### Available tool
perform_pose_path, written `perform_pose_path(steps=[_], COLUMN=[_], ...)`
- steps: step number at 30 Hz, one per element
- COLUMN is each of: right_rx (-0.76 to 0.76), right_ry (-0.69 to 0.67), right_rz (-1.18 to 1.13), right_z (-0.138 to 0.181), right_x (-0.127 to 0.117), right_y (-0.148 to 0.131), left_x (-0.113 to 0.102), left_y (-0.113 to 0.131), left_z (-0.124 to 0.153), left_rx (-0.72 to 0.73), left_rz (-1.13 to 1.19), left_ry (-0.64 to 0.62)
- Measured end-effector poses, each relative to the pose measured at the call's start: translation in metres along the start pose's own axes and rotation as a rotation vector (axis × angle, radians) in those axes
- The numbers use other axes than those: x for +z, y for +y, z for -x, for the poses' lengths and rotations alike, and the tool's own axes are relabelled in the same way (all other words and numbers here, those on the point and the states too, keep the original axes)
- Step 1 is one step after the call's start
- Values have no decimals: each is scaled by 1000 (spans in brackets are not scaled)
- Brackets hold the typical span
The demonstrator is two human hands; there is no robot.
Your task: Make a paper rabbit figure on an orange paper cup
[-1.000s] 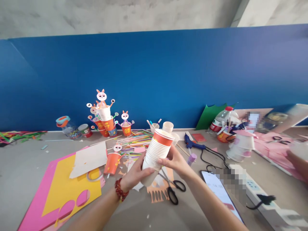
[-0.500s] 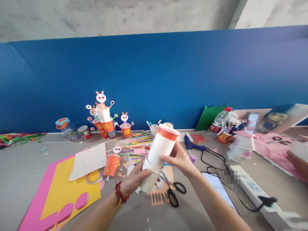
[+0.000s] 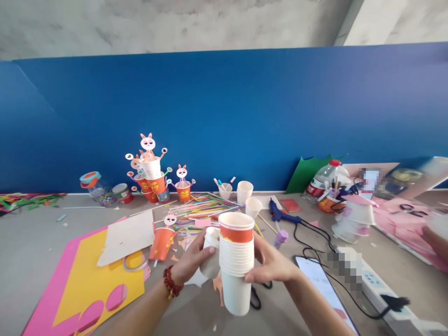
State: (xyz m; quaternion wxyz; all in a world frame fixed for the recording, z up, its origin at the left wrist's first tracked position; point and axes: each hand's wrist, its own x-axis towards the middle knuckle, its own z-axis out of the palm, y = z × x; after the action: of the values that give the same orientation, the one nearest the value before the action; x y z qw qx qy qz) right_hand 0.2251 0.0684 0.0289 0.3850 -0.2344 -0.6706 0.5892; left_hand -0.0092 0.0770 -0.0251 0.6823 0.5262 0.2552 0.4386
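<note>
At lower centre of the frame, the right hand (image 3: 275, 265) curves round the tall cup stack (image 3: 236, 261), probably keeping it upright; the left hand (image 3: 192, 262) grips white cups (image 3: 211, 239) beside it.

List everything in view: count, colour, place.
Cup stack: 1, white and orange, front centre
Left cups: count unclear, white, beside stack
Rabbit cups: several, mostly orange, left
Rear cups: several, white, centre and right
Sticks: many, multicoloured, centre
Glue gun: 1, blue, right
Scissors: 2 pairs, black-handled, front centre, far right
Phone: 1, pale-screened, front right
Power strip: 1, white, front right
Bottle: 1, clear, back right
Jar: 1, clear, back left
Tin: 1, red-green, beside jar
Sheets: several, multicoloured, left and right
Table: 1, grey, underneath
Panel: 1, blue, behind
Co-worker's hand: 1, far right
Left hand: 1, holding left cups
Right hand: 1, holding cup stack
</note>
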Motion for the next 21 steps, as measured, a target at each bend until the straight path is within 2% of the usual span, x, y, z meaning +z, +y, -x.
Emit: perform_pose_path(steps=[3,6,11,13,16,21], right_rx=[-35,-46,-179,-218,-219,-174], right_ry=[24,78,510,602,609,646], right_rz=[40,18,57,114,163,115], right_z=[2,6,7,4,-1,-6], right_x=[0,-12,-27,-23,-11,0], right_y=[4,1,-12,-11,0,19], left_x=[0,-3,-8,-4,8,24], left_y=[8,12,9,9,12,17], left_z=[-4,-6,-5,-5,-6,-5], left_rx=[47,90,97,99,117,104], left_rz=[-135,-284,-471,-486,-427,-369], left_ry=[-41,-54,-21,-1,-12,18])
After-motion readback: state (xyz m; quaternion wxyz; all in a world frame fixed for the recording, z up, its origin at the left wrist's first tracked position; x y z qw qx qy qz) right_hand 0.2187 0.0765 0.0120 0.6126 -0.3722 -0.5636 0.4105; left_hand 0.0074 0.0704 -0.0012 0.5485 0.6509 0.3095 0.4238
